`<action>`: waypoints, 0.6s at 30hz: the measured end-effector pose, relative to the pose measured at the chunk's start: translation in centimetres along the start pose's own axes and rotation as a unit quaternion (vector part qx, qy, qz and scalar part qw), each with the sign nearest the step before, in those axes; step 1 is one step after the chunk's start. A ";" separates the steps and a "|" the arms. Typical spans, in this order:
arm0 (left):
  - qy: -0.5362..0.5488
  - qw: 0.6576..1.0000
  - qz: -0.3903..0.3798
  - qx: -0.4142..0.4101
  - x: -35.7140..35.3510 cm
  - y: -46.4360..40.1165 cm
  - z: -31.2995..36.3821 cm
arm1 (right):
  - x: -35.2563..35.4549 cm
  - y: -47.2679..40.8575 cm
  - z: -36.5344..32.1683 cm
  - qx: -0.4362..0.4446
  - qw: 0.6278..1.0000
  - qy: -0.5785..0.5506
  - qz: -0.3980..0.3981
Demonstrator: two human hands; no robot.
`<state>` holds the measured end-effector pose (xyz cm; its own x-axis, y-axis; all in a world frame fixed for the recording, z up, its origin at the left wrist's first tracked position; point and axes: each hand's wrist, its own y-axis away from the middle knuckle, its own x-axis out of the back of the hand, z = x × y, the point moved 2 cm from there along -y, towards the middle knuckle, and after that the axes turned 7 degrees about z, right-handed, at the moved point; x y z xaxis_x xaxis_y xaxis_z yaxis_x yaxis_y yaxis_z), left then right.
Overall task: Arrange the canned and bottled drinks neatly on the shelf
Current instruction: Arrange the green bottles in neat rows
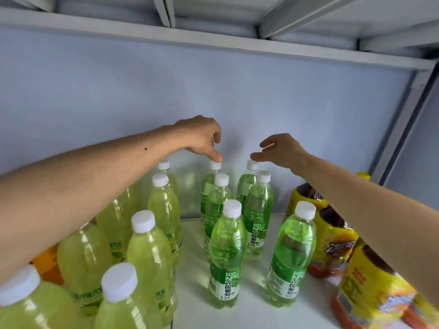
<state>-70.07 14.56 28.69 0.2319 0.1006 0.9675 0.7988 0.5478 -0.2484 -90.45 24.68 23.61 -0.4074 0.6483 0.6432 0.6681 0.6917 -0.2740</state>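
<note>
Both arms reach in over the white shelf (pixel 249 312), toward the blue back wall (pixel 118 96). The left hand (pixel 202 138), centre of the frame, hangs fingers-down with its thumb tip on the white cap of the rear green bottle (pixel 209 186); whether the curled fingers actually pinch that cap, I cannot tell. The right hand (pixel 280 149), just right of centre, hovers loose and spread above the neighbouring green bottle's cap (pixel 252 165), fingertips close to it, gripping nothing.

The green grape-soda bottles stand upright in two rough columns through the middle: three back to front on the left column, ending with the near one (pixel 226 257), and three on the right, with one standing apart nearer the camera (pixel 293 255).

Lower left, a packed cluster of pale yellow-green bottles (pixel 149 257) with white caps, and something orange (pixel 47 264) tucked behind them. Lower right, yellow-labelled dark tea bottles (pixel 332 241) run down the edge under the right forearm.
</note>
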 end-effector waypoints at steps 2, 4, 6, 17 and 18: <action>0.011 1.000 0.003 -0.006 0.1 -0.4 1.2 | -0.1 -0.5 1.6 -0.034 0.999 0.003 -0.026; 0.017 1.000 0.005 -0.008 -0.1 -0.7 1.9 | -0.6 -0.8 2.4 -0.057 0.997 0.000 -0.055; 0.019 1.000 0.007 -0.007 -0.4 -1.0 2.5 | -1.2 -1.1 2.8 -0.059 0.994 -0.010 -0.094; 0.021 1.000 -0.005 0.018 -2.1 -1.5 2.5 | -3.2 -2.2 2.2 -0.025 0.993 0.035 -0.107; 0.025 1.000 -0.003 0.017 -2.1 -1.5 2.5 | -3.0 -2.2 2.0 -0.017 0.994 0.040 -0.103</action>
<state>-73.17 15.60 27.16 0.2555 0.0550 0.9652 0.7814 0.5761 -0.2397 -92.01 21.86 20.87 -0.4882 0.4663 0.7377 0.5967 0.7952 -0.1078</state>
